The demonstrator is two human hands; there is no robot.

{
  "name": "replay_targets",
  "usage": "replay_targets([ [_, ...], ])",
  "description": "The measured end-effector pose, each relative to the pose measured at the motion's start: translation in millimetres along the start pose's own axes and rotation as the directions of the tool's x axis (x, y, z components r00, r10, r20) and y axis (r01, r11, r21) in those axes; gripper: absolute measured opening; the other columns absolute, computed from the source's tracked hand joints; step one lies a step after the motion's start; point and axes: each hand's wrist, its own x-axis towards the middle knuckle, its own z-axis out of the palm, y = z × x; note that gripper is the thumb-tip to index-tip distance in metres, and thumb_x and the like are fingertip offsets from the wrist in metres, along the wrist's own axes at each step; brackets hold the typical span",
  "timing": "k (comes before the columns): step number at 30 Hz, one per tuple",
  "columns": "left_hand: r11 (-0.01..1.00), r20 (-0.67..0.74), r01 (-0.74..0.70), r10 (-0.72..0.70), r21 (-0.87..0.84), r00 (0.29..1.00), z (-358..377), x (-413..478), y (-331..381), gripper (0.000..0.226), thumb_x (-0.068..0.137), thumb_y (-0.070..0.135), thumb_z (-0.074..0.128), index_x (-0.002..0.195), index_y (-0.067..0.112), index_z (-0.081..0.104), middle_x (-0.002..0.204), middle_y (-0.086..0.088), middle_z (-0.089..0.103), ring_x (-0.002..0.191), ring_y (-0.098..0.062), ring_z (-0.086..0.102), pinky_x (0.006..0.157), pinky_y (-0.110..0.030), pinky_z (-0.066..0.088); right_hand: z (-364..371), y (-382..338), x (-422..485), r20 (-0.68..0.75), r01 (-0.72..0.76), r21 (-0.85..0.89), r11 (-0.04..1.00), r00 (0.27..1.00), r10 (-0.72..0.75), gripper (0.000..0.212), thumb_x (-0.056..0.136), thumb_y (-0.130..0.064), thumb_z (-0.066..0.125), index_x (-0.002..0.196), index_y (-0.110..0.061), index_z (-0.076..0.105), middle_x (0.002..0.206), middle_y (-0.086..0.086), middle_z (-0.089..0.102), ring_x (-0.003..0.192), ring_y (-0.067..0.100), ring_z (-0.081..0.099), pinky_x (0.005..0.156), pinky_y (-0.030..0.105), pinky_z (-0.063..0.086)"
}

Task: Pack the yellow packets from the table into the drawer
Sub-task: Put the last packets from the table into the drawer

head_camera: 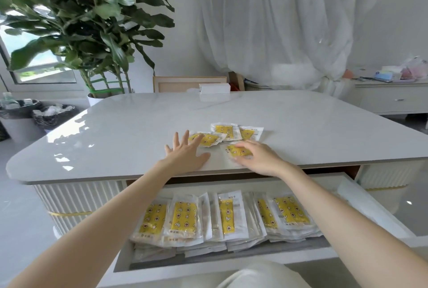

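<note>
Several yellow packets lie in a loose cluster on the white table (139,125): one at the back (224,130), one to its right (249,133), one at the left (209,140). My left hand (186,153) is spread flat on the table, its fingertips over the left packet's edge. My right hand (259,157) lies with curled fingers on the nearest packet (236,150); whether it grips it I cannot tell. Below the table edge the drawer (231,258) stands pulled out, with many yellow packets (185,217) stacked in rows inside.
A small white box (214,88) sits at the table's far edge, with a chair back (176,84) behind it. A large potted plant (92,21) and two lined bins (53,115) stand at the left. A low cabinet (393,100) with clutter stands at the right.
</note>
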Motion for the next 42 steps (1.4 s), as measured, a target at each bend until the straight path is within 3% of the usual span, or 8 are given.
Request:
replay_targets([
  [6,1.0,-0.019,-0.023,0.023,-0.018,1.0,6.2,37.8,-11.0,0.089,0.072,0.085,0.033,0.147,0.046,0.006,0.16,0.007,-0.008,0.144,-0.025,-0.021,0.112,-0.064,-0.005,0.6,16.4,16.3,-0.071,-0.015,-0.07,0.997,0.997,0.01,0.04,0.097,-0.046,0.039,0.136,-0.036,0.042,0.152,0.0,0.033,0.141,0.02,0.028,0.112,0.037,0.028],
  [10,1.0,-0.107,-0.031,0.031,0.001,0.994,9.7,46.7,-5.5,0.088,0.067,0.09,0.03,0.143,0.046,0.026,0.152,0.013,0.029,0.145,-0.02,0.015,0.109,-0.067,-0.006,-2.0,17.0,25.9,-0.195,-0.097,-0.097,0.991,0.978,0.076,0.033,0.093,-0.036,0.044,0.125,-0.029,0.05,0.136,-0.001,0.05,0.124,0.024,0.044,0.102,0.035,0.035],
  [16,0.991,-0.14,-0.111,0.1,-0.076,0.985,12.9,43.4,-0.8,0.096,0.051,0.094,0.034,0.137,0.052,0.036,0.152,0.011,0.025,0.136,-0.022,0.022,0.111,-0.04,0.018,-13.8,5.3,29.4,-0.079,-0.211,0.026,0.977,0.974,0.213,0.027,0.084,-0.043,0.052,0.109,-0.031,0.05,0.127,-0.001,0.051,0.122,0.025,0.037,0.097,0.035,0.036],
  [20,0.944,-0.155,-0.105,0.059,-0.313,0.986,8.2,40.2,-5.3,0.066,0.078,0.08,0.024,0.131,0.049,0.047,0.132,0.003,0.056,0.122,-0.025,0.037,0.103,-0.037,0.032,-33.0,-6.9,27.2,0.139,-0.265,0.064,0.962,0.957,0.254,0.036,0.079,-0.038,0.058,0.114,-0.033,0.049,0.119,0.003,0.038,0.122,0.02,0.033,0.092,0.031,0.037],
  [23,0.98,-0.154,-0.107,0.081,-0.17,0.985,10.4,42.9,-3.5,0.044,0.094,0.054,0.034,0.137,0.045,0.042,0.138,0.008,0.046,0.122,-0.022,0.034,0.106,-0.033,0.025,-41.3,-10.6,24.8,0.205,-0.252,0.008,0.968,0.947,0.245,0.04,0.078,-0.032,0.062,0.115,-0.036,0.049,0.121,-0.001,0.036,0.127,0.02,0.025,0.09,0.032,0.033],
  [35,0.983,-0.113,-0.017,-0.004,-0.185,0.994,6.1,40.2,-2.6,0.082,0.072,0.071,0.06,0.141,0.035,0.036,0.137,0.0,0.047,0.132,-0.025,0.029,0.106,-0.038,0.025,-43.5,-7.3,23.7,0.165,-0.418,0.068,0.906,0.9,0.403,0.123,0.052,-0.035,0.093,0.148,-0.018,0.018,0.146,0.009,0.038,0.124,0.027,0.047,0.099,0.04,0.046],
  [39,0.87,-0.16,0.027,-0.121,-0.493,0.98,7.7,42.4,-10.2,0.073,0.06,0.053,0.08,0.12,0.022,0.051,0.115,-0.002,0.059,0.109,-0.021,0.052,0.093,-0.035,0.044,-41.3,-8.8,16.4,0.168,-0.47,0.073,0.88,0.875,0.454,0.114,0.053,-0.041,0.091,0.142,-0.003,0.031,0.14,0.013,0.046,0.119,0.027,0.054,0.099,0.038,0.048],
  [42,0.77,-0.219,-0.033,-0.14,-0.637,0.966,7.1,39.9,-14.7,0.041,0.075,0.03,0.077,0.105,0.016,0.053,0.102,-0.003,0.061,0.095,-0.024,0.059,0.083,-0.037,0.049,-35.2,-6.6,15.8,0.155,-0.453,0.127,0.882,0.888,0.433,0.122,0.02,-0.058,0.088,0.124,-0.007,0.054,0.121,0.008,0.061,0.11,0.025,0.059,0.094,0.037,0.051],
])
